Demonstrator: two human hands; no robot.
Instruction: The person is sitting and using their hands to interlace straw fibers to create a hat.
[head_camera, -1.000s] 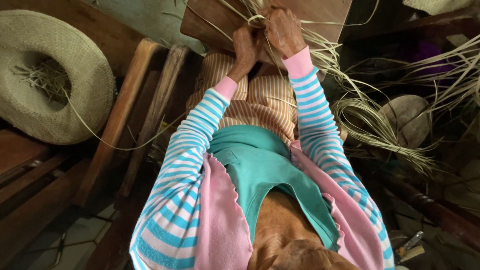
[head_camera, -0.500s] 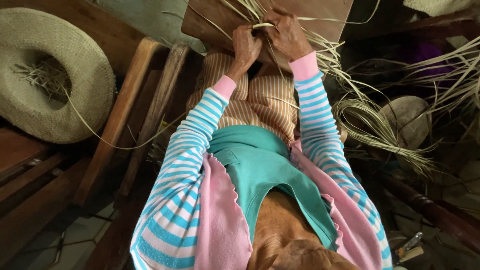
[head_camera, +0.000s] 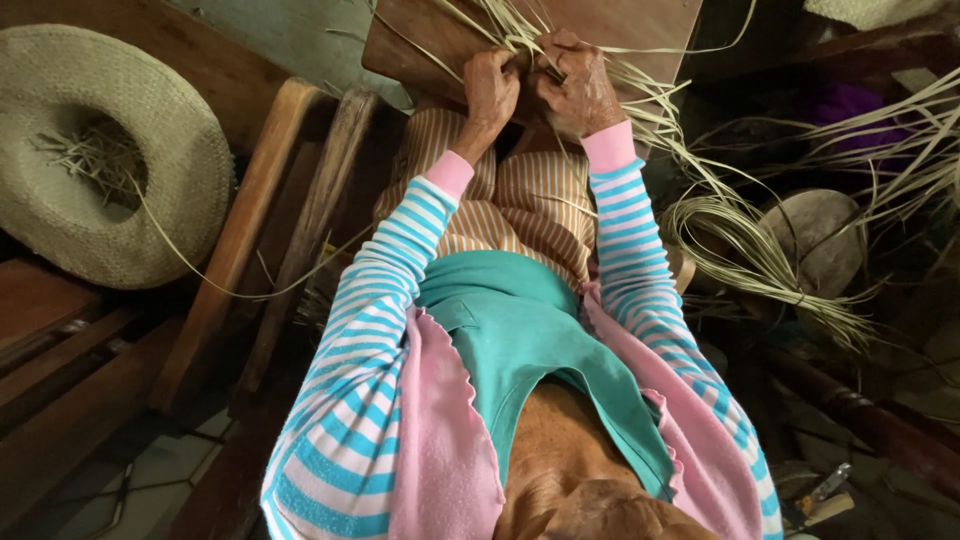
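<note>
Resting across the lap, the wooden board (head_camera: 640, 30) is the biggest thing in the work, and it lies straight ahead of both hands, reaching up to the top edge of the view. On it are the pale straw strands (head_camera: 500, 20), gathered where the two hands meet; from there their long axis spreads outward, some going up over the board, many falling to the person's right side and down toward a loose coil of straw (head_camera: 750, 255) beside the knee. To the far left, well apart from the hands, a finished woven hat (head_camera: 170, 150) rests on a wooden bench (head_camera: 60, 300).

Coming to the hands: the left hand (head_camera: 492, 88) is curled with its fingers pinched on the strands at the near part of the board. The right hand (head_camera: 578, 88) is just beside it, almost touching, also closed with its fingertips on the same bunch. So the straw lies under and between the fingertips of both hands, not ahead of them. I judge neither hand is nearer; both are at the same small crossing point, and most free lengths trail to the right hand's side
</note>
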